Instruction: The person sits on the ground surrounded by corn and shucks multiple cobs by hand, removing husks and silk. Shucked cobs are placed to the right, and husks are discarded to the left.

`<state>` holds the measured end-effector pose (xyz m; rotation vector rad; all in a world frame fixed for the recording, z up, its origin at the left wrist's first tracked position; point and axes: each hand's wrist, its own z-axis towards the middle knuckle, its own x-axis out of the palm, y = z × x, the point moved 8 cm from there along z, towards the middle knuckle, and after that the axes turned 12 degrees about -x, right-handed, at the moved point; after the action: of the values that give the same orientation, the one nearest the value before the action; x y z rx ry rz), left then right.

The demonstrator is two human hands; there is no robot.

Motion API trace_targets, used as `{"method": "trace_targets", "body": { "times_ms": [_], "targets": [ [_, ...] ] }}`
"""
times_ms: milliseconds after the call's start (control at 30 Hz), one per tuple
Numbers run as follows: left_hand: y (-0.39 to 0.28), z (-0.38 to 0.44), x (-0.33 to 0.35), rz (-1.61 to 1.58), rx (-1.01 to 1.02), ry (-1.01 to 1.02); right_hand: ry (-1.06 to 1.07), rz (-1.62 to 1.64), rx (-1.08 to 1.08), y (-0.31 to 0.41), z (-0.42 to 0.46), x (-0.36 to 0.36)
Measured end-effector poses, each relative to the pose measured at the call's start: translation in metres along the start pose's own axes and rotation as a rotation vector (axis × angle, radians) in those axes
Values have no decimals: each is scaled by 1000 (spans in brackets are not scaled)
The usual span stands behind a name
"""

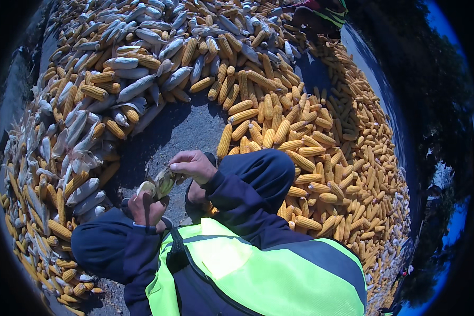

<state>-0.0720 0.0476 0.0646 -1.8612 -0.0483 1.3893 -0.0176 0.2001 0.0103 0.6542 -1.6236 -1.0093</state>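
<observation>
My left hand [146, 209] is closed around a corn ear in pale green husk [164, 183], low between my bent knees. Above and to the right of it, my right hand [193, 166] pinches the husk's darker, dry end with thumb and fingers. Husk wraps the ear's visible part, and my left fingers hide the rest. Bare yellow corn cobs [276, 130] are heaped just beyond my right knee. To my left lies a pile of ears in whitish husk [138, 87], mixed with bare yellow ones.
Grey pavement [197, 118] shows between the two heaps, partly in shadow. My dark-trousered knees [256, 173] flank my hands. A person in a reflective vest [330, 14] is at the far top right. Dark trees [426, 98] stand beyond the right-hand heap.
</observation>
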Motion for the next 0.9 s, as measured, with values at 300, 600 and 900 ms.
{"method": "trace_targets", "body": {
  "times_ms": [300, 600, 900],
  "targets": [
    [-5, 0, -6, -13, 38, -56, -15, -129, -68, -1, 3, -3],
    [0, 0, -1, -45, 84, -55, -59, -257, -57, 5, -1, 1],
    [13, -1, 9, -139, 18, 19, -42, -1321, -574, 44, -4, 25]
  ]
}}
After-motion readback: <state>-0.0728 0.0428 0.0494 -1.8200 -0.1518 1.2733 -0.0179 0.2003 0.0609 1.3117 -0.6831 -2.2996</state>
